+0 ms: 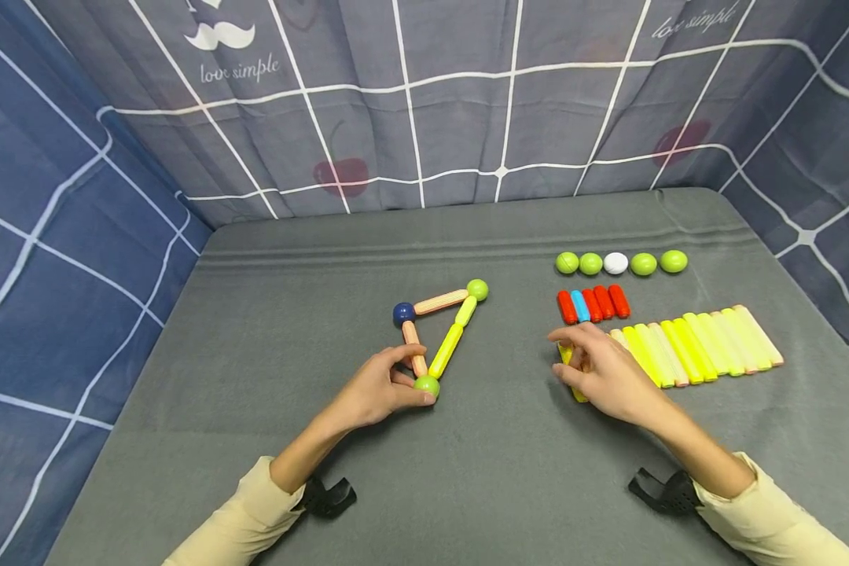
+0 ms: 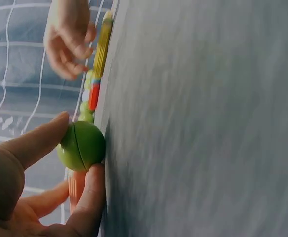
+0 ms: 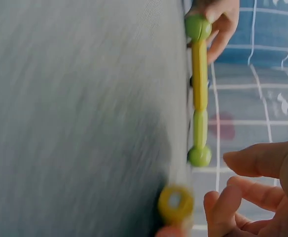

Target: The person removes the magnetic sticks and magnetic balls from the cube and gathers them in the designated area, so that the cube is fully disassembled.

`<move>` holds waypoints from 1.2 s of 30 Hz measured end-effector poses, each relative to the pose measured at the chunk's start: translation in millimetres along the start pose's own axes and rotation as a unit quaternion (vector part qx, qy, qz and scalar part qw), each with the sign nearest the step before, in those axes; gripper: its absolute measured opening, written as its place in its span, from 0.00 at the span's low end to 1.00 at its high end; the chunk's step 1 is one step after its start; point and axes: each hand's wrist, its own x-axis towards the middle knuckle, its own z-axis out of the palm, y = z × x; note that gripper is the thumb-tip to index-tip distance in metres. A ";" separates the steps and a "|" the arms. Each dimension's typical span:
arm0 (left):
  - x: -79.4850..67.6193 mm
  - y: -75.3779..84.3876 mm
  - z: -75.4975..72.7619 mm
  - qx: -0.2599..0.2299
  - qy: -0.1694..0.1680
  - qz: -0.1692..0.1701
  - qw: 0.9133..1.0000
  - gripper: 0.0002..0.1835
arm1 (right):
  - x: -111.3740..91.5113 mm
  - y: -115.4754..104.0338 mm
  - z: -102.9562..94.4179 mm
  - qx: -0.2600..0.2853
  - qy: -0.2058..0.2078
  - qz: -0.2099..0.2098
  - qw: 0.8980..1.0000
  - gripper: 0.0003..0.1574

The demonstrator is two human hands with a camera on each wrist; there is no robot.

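Observation:
My left hand pinches a green ball between thumb and fingers at the near corner of a triangle on the grey table. From that ball, a peach stick runs to a dark blue ball, and a yellow stick joins a short lime stick. Another peach stick links the blue ball to a far green ball. My right hand hovers over a yellow stick at the left of a row; its thumb and fingers stand apart, loosely bent, beside the stick's round end.
Right of my right hand lie several yellow and pale sticks side by side. Behind them are short red sticks and one blue stick. Several green balls and a white ball line up farther back. A patterned curtain borders the table.

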 end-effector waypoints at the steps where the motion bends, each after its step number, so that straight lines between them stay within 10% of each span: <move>1: -1.6 1.2 2.0 -0.013 -0.011 0.000 1.000 0.37 | -0.1 -4.0 2.0 0.013 0.000 -0.001 1.000 0.21; 7: -4.7 6.0 9.3 -0.040 -0.058 0.035 0.997 0.26 | 2.1 -30.7 21.6 0.084 -0.029 -0.019 0.996 0.17; 16: 17.6 2.0 -10.1 0.121 0.128 0.047 0.983 0.28 | 9.7 -60.8 56.2 0.092 -0.122 -0.070 0.986 0.17; 28: 24.8 -6.2 -23.9 0.108 0.086 0.054 0.989 0.13 | 12.1 -66.1 67.4 0.011 -0.150 -0.081 0.985 0.11; 36: 5.7 -7.5 -31.8 0.092 -0.033 0.108 0.989 0.14 | 10.8 -55.5 46.4 -0.030 -0.147 -0.065 0.986 0.14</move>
